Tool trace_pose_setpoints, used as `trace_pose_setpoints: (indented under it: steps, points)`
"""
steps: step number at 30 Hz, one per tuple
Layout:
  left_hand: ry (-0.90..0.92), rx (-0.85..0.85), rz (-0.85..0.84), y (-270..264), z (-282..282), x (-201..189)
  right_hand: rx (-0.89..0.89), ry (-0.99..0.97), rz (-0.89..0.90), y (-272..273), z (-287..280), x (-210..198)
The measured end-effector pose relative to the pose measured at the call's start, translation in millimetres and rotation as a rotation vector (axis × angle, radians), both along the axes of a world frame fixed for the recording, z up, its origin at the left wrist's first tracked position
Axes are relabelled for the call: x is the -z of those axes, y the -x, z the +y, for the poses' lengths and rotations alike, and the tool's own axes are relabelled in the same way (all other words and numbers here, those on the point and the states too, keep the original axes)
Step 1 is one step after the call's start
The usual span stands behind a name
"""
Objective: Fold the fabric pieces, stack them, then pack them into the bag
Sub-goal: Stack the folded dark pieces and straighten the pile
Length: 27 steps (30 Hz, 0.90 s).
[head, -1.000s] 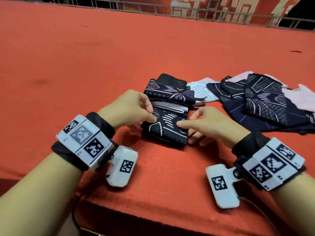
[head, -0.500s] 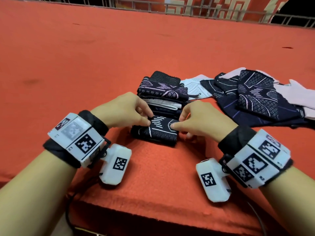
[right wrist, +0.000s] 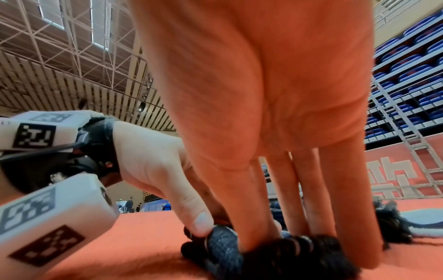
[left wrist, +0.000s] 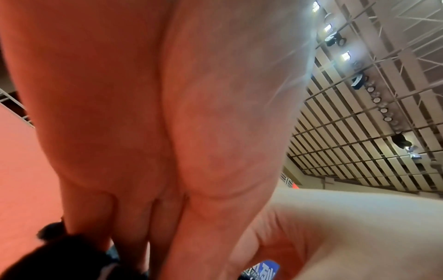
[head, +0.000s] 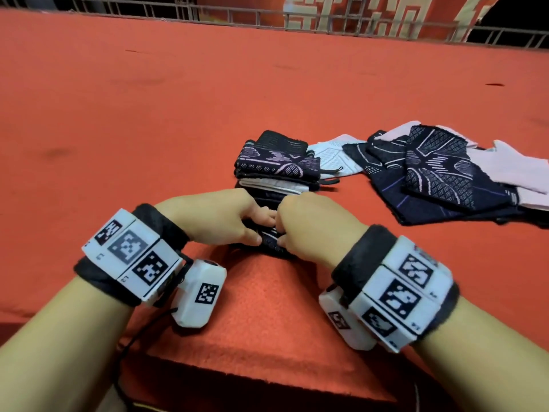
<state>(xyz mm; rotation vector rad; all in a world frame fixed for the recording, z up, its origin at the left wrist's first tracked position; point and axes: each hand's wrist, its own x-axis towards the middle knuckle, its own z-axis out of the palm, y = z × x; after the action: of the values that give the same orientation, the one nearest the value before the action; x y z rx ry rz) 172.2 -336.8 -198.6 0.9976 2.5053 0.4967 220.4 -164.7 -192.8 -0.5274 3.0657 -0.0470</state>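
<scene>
The step in hand looks like the folding of one dark patterned fabric piece (head: 271,242), which lies on the red table (head: 148,114) just in front of the folded stack (head: 277,171), touching or nearly touching its near side; both hands are bunched over it. The left hand (head: 219,218) has its fingers curled down, thumb and fingertips pinching the piece's left edge; the right hand (head: 312,224) mirrors it on the right edge, and the right wrist view shows its fingers (right wrist: 299,208) planted on the dark bundle while the left thumb (right wrist: 199,221) presses the rolled grey-blue fold beside them; neither hand is at all spread.

The stack holds several folded layers, dark patterned ones with a white layer between; to the right of the stack, well apart from the hands, the unfolded pieces (head: 439,176) lie overlapping, dark and pale pink together, with a white piece (head: 332,156) between them and the stack. No bag shows in any view.

As a judgement, the task is roughly midway; the next move calls for keeping both pinches firm so the fold does not spring open, lifting the small bundle and setting it squarely on top of the stack without toppling it; then reaching right of the stack for the next loose piece.
</scene>
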Motion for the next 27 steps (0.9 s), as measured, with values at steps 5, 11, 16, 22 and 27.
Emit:
trace_pose_setpoints:
  steps: [5, 11, 16, 22, 27]
  points:
    - [0.006, -0.081, 0.097, -10, 17, -17, 0.009, 0.096, -0.032, -3, 6, -13]
    - [-0.249, -0.187, 0.454, -15, 112, -65, 0.126, 0.332, 0.136, 6, 119, -48]
    - [0.038, 0.084, 0.348, 18, 241, -32, 0.456, 0.104, -0.014, 34, 227, -5]
    - [0.234, -0.035, 0.23, 41, 296, 30, 0.57, 0.043, -0.139, 38, 257, 23]
    - [0.104, -0.08, 0.167, 47, 288, 19, 0.487, 0.013, -0.028, 51, 263, 17]
